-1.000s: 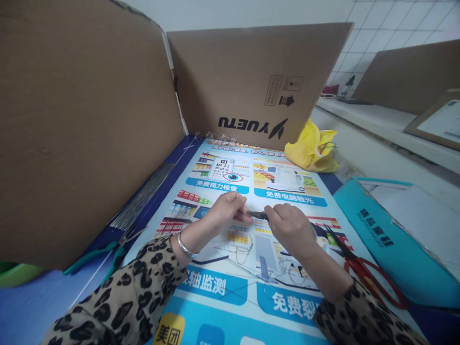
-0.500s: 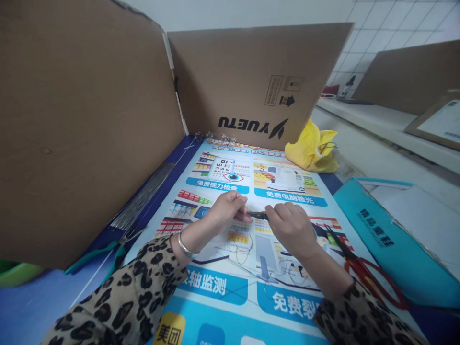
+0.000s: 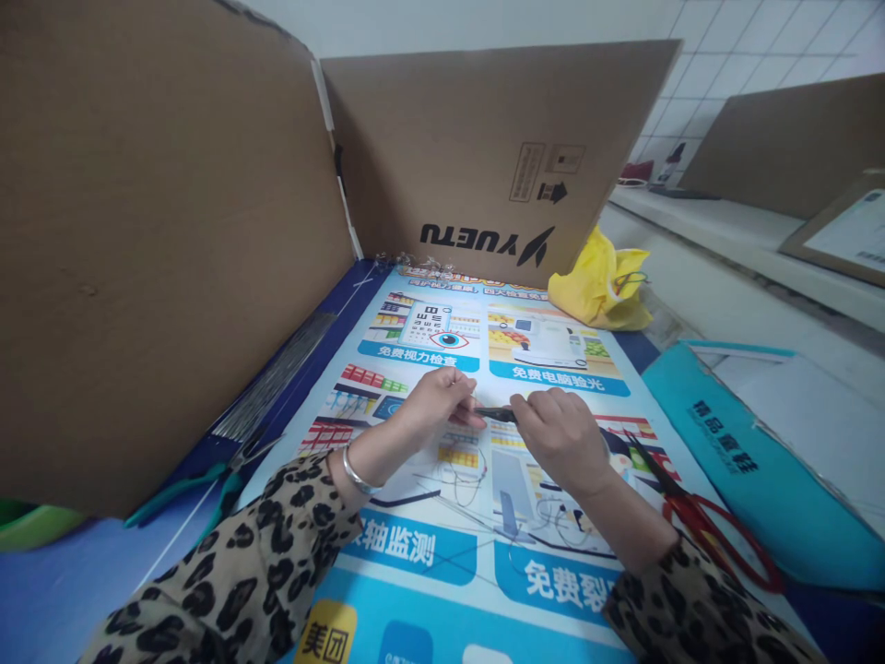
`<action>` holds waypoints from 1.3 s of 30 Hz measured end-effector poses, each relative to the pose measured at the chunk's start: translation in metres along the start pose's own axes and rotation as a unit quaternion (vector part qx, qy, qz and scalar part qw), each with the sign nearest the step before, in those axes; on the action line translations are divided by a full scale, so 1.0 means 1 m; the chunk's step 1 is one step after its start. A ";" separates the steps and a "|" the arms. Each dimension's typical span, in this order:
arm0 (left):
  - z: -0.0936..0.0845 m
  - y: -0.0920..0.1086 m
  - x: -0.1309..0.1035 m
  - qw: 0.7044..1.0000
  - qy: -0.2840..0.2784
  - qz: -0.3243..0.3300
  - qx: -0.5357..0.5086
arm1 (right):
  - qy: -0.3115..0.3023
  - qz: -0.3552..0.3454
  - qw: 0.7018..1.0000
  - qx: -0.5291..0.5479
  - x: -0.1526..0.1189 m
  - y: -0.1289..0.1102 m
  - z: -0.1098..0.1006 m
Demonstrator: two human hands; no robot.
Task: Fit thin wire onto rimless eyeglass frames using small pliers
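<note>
Right hand [image 3: 561, 441] grips a black pointed tool [image 3: 499, 415] over a printed poster [image 3: 415, 595]. Left hand [image 3: 441, 404] pinches at its end, on what unclear.

A plain, pale, smooth wall [image 3: 498, 20] meets a white wall of square tiles with dark grout lines [image 3: 753, 55] at right. Below the tiles runs a long white ledge [image 3: 725, 219]. A flat blue tabletop [image 3: 89, 599] stretches beneath; cool, soft light leaves the left side dimmer.
</note>
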State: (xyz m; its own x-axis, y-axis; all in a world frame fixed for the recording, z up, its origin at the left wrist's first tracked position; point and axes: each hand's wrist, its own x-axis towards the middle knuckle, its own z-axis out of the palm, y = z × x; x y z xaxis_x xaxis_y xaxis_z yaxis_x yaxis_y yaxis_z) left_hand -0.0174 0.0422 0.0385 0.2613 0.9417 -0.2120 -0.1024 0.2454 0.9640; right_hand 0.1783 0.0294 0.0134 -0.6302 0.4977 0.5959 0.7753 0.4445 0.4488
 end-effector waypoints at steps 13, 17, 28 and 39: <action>0.000 -0.002 0.003 0.994 0.022 0.102 0.029 | -0.046 0.047 0.996 0.058 0.004 -0.005 -0.001; -0.006 -0.004 0.005 0.979 -0.003 0.178 0.101 | -0.075 0.067 0.989 0.104 0.004 -0.006 0.001; -0.014 -0.001 0.001 0.949 -0.038 0.259 0.174 | -0.270 0.160 0.922 0.225 0.013 -0.007 -0.008; -0.014 0.004 -0.004 0.937 -0.052 0.272 0.213 | -0.311 0.173 0.868 0.346 0.015 -0.001 -0.010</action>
State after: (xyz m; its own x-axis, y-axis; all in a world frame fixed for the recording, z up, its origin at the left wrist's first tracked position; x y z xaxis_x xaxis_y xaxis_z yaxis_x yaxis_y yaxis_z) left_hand -0.0326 0.0423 0.0407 0.3766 0.8675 0.3249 0.1395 -0.3998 0.9059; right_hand 0.1680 0.0292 0.0280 -0.4313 0.9012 0.0439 0.8479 0.4214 -0.3216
